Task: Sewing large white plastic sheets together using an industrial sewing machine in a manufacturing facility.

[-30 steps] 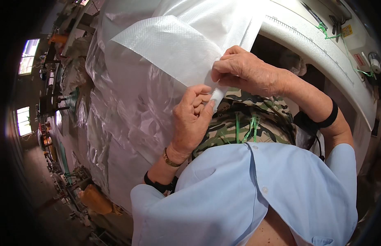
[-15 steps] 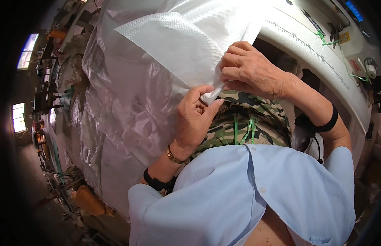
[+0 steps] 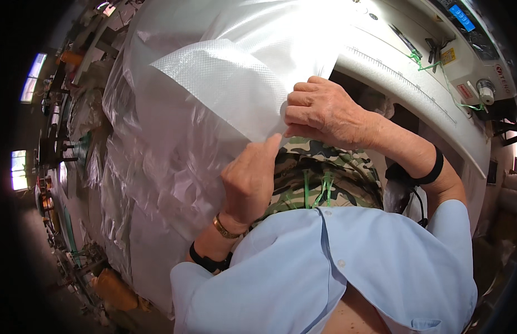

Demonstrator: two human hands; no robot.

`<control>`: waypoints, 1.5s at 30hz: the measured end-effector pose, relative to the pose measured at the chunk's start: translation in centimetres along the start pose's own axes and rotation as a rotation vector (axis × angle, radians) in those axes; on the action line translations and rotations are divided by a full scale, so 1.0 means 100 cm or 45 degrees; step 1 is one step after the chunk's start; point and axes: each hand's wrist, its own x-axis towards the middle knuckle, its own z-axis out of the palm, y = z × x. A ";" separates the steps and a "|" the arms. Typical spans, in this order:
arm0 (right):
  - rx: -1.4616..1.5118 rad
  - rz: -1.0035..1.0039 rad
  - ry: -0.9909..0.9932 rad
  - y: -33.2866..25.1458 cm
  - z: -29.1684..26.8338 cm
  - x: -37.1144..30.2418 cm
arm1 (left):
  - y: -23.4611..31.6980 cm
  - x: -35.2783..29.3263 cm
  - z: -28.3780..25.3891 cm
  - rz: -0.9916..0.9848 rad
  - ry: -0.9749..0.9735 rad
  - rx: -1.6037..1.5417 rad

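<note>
A white woven plastic sheet (image 3: 214, 75) lies before me, with one corner folded over and its grid weave showing. At the near end of that fold, my left hand (image 3: 249, 177) is closed on the edge, thumb and fingertips pressed together. Close beside it on the right, my right hand (image 3: 328, 114) grips the same sheet with curled fingers. The bits of sheet inside both grips are mostly hidden by the fingers. Crumpled translucent plastic film (image 3: 163, 167) hangs to the left of my left hand, below the woven sheet.
On the right stands a white sewing machine table (image 3: 403, 78) with a ruler scale along its curved edge. Tweezers (image 3: 404, 40) and green string lie on it, near a knob (image 3: 485, 91) and a lit blue display (image 3: 462, 18). A camouflage apron (image 3: 325, 172) with green strands covers my lap.
My left hand has turned its back upward, its fingers now pointing away from me along the sheet edge. The bunched roll between the hands no longer shows. The view has shifted slightly.
</note>
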 end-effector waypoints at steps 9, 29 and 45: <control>0.043 -0.024 -0.025 0.011 -0.013 0.006 | 0.005 0.009 -0.005 0.091 -0.148 0.095; -0.109 0.110 0.102 0.130 -0.047 -0.011 | -0.028 0.021 -0.016 -0.339 -0.325 -0.599; -0.521 0.812 0.184 0.148 -0.059 -0.023 | 0.005 0.044 0.016 0.479 -0.680 -0.001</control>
